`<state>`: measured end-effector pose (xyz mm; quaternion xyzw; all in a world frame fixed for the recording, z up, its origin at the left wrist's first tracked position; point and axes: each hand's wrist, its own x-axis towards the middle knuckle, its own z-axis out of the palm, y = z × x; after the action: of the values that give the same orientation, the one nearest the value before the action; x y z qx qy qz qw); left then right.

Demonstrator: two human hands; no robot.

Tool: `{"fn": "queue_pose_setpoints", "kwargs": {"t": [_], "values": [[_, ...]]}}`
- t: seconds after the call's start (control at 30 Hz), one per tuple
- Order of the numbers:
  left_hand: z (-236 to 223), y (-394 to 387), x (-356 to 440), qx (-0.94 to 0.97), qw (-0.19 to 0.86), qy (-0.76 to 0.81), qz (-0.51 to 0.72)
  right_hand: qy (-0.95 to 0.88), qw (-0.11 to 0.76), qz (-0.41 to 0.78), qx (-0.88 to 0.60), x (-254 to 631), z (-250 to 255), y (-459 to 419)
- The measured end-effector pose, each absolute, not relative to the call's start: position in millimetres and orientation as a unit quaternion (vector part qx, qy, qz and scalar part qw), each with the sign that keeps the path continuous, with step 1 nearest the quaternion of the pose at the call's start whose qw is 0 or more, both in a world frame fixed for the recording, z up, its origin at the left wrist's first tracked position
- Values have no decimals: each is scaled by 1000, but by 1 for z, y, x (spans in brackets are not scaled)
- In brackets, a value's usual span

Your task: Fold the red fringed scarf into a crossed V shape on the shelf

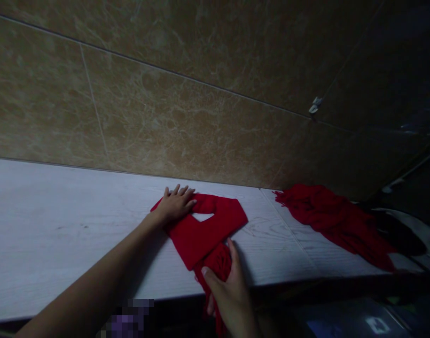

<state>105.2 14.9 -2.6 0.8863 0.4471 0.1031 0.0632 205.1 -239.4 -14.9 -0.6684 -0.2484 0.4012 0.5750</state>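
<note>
A red scarf (207, 234) lies on the pale wood-grain surface, folded into an angular loop with a small gap in its middle. My left hand (176, 203) rests flat on the loop's upper left part, fingers spread. At the near edge, my right hand (232, 293) is closed round the scarf's fringed end, thumb on top; the strands hang down past the edge below it. Part of the right fingers is hidden by the fringe.
Farther right, a second red fringed cloth (336, 220) lies bunched on the same surface (59, 234). Beyond it is a black and white item (405, 234), dim and hard to make out. A brown marbled tile wall (186, 117) rises along the back.
</note>
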Motion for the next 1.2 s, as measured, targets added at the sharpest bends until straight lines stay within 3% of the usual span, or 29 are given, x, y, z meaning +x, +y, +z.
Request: {"fn": "queue_pose_setpoints", "kwargs": {"t": [0.17, 0.5, 0.7, 0.9, 1.2], "values": [[-9, 17, 110, 882, 56, 460, 82, -287, 523, 362, -716, 208, -14, -237], [-10, 17, 110, 878, 57, 464, 101, -273, 553, 414, -669, 194, -21, -247], [27, -14, 109, 905, 45, 380, 187, -274, 543, 408, -681, 199, -26, -247], [50, -56, 122, 930, 145, 336, 23, -300, 539, 368, -696, 194, -23, -247], [48, -69, 137, 914, 152, 376, -12, -289, 520, 401, -697, 202, -27, -245]]}}
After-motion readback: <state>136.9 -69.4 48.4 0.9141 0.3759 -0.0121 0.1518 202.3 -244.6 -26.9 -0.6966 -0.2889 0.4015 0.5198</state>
